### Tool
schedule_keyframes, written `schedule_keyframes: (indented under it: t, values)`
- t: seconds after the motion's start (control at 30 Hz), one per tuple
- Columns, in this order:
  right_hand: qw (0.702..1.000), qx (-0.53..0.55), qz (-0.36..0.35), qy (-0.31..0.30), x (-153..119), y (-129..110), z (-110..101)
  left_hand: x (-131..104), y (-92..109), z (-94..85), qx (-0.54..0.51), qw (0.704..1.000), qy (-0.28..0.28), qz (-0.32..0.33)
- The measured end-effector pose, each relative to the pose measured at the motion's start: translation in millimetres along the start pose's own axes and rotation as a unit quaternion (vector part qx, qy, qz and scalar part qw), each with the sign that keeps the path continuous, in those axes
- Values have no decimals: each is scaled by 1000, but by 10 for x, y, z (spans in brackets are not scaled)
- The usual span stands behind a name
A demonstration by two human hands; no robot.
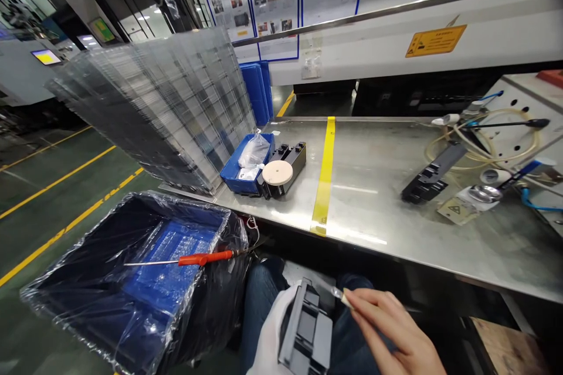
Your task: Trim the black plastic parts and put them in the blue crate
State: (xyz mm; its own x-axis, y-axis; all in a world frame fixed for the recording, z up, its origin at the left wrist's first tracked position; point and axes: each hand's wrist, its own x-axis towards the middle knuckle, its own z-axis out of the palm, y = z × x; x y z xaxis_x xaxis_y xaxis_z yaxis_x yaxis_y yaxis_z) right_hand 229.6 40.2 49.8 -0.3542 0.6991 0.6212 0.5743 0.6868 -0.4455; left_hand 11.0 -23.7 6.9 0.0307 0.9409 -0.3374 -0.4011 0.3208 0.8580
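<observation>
Near edge, low centre, below the bench: both hands at work over the lap.
Bench: long stainless steel worktable (pixel 387 187) with a yellow tape stripe running near to far; spans centre to right.
Tray stack: tall leaning stack of clear plastic trays (pixel 162 105), far left end of the bench.
Bin: large blue crate lined with clear plastic film (pixel 109 299), on the floor at near left; a red-handled screwdriver (pixel 193 259) lies across its rim.
Small box: blue plastic box holding clear bags (pixel 246 165), just right of the tray stack; a black block with a cream round disc (pixel 281 171) touches its right side.
Loose part: black moulded plastic piece (pixel 433 173), right side of the bench, beside coiled tubing.
Workpiece: grey moulded plastic housing (pixel 305 334), upright over the lap, near centre.
Left hand (pixel 270 334): white-gloved, grasping the housing from its left side.
Right hand (pixel 389 328): bare, fingers pinched on a thin metal-tipped tool (pixel 339 294), its tip just right of the housing's top.
</observation>
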Motion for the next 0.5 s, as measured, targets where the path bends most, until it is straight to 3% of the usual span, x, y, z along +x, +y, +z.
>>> schedule_keyframes:
  t: [0.07, 0.17, 0.3, 0.37, 0.43, 0.5]
  values:
    - [1000, 0, -16, -21, -8, -24, -33, 11, 98, 9, 51, 998, 2, 39]
    - [999, -37, 10, 15, 8, -54, -83, 26, 192, 41, 99, 990, -7, 98]
    - [1000, -8, -14, -18, 23, -33, -139, 33, 225, 53, 130, 983, -17, 130]
    - [1000, -7, -13, -5, -6, 28, -138, 22, 243, 47, 136, 981, -18, 137]
    - [999, 11, 34, 9, -49, 105, -117, 1, 280, 44, 141, 980, -26, 140]
    - [979, 125, 153, -52, -83, 156, -87, -22, 327, 46, 152, 977, -50, 142]
